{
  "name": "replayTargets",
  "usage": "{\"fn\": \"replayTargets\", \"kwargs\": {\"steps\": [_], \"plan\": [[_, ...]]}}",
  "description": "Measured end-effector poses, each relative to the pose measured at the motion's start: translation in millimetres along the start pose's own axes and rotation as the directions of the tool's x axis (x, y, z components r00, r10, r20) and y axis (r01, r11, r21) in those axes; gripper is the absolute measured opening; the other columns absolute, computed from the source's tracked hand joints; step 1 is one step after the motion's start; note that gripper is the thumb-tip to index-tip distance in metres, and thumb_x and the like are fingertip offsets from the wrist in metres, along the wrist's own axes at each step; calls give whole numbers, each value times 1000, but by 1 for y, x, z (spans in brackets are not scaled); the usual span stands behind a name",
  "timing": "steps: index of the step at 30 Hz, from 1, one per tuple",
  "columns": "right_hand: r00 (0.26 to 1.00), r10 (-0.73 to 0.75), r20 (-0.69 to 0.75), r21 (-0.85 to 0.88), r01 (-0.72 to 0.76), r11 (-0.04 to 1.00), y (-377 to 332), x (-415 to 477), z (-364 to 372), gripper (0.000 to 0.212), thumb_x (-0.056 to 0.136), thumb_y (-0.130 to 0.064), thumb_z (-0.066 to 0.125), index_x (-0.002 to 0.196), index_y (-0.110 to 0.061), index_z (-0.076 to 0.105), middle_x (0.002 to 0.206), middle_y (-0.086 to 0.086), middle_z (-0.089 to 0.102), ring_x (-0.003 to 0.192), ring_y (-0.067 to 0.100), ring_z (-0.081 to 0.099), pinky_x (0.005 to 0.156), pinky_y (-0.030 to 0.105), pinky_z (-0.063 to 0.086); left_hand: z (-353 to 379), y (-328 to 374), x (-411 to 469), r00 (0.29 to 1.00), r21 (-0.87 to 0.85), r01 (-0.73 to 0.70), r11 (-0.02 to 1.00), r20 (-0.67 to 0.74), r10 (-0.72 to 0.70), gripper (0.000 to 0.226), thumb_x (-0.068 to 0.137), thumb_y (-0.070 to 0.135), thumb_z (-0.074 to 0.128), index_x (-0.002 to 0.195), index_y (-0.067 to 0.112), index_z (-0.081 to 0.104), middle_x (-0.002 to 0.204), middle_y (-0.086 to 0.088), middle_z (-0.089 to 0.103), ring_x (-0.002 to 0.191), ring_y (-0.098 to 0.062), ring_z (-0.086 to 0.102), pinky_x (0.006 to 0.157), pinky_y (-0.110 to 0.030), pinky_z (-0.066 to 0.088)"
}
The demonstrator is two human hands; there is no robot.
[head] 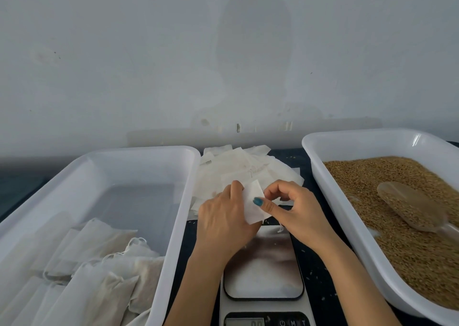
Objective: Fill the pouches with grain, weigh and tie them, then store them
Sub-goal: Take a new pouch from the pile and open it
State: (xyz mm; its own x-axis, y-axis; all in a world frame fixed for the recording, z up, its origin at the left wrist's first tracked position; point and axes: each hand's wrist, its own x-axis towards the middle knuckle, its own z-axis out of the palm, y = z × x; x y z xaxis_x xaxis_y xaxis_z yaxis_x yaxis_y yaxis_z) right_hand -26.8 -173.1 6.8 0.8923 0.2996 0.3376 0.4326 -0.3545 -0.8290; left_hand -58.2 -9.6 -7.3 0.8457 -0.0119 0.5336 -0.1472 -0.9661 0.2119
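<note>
Gripping one empty pouch (253,205) between them, both hands are positioned above the far edge of the kitchen scale (263,271). The left hand (223,214) is curled over the pouch's left edge, knuckles up. The right hand (295,209) is closed on the right edge: its thumb, with a teal-painted nail, is pressed on the pouch's face, and the other fingers are bent behind it. The pouch is held tilted, clear of the scale platform, which is bare and reflective. The display (244,322) is cut off at the bottom edge, and zeros are shown on it.

A loose pile of empty pouches (246,169) is spread on the dark tabletop (315,263) just beyond the hands. The white tray (183,201) at the left is loaded at its near end with filled, tied pouches (99,258). The white tray (323,189) at the right is filled with brown grain (397,239), in which a translucent scoop (409,206) is laid. Stray grains are scattered on the tabletop beside the scale.
</note>
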Motion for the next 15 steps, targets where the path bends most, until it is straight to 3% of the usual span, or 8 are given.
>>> {"fn": "replayTargets", "kwargs": {"steps": [5,10,13,15], "plan": [[999,-18,41,-130,23,991,4,-1,3,16,90,-49,62,82,-37,54,94,-15,64,101,-1,61,79,14,45,-2,6,3,998,-77,-34,996,-55,30,58,69,51,76,112,16,57,100,3,64,86,-17,63,74,-28,47],[993,-115,14,-265,114,957,-12,-4,1,39,88,-67,36,83,-33,53,100,-10,64,97,3,60,76,21,52,-5,6,3,999,-229,18,973,-28,-25,40,79,37,74,106,18,52,93,6,64,76,-16,61,59,-29,50],[988,-154,25,-344,153,926,-32,-8,-2,23,94,-57,43,85,-36,50,98,-18,59,97,4,58,82,33,53,-6,5,4,997,-297,67,953,54,-53,38,84,40,68,110,21,47,90,8,63,72,-16,60,57,-32,51],[982,-186,36,-408,184,894,-46,-14,-5,28,92,-57,45,94,-33,60,97,-31,52,112,3,53,92,36,49,-6,5,4,998,-331,52,942,56,-36,31,82,36,61,106,19,49,77,11,56,61,-14,53,50,-28,43]]}}
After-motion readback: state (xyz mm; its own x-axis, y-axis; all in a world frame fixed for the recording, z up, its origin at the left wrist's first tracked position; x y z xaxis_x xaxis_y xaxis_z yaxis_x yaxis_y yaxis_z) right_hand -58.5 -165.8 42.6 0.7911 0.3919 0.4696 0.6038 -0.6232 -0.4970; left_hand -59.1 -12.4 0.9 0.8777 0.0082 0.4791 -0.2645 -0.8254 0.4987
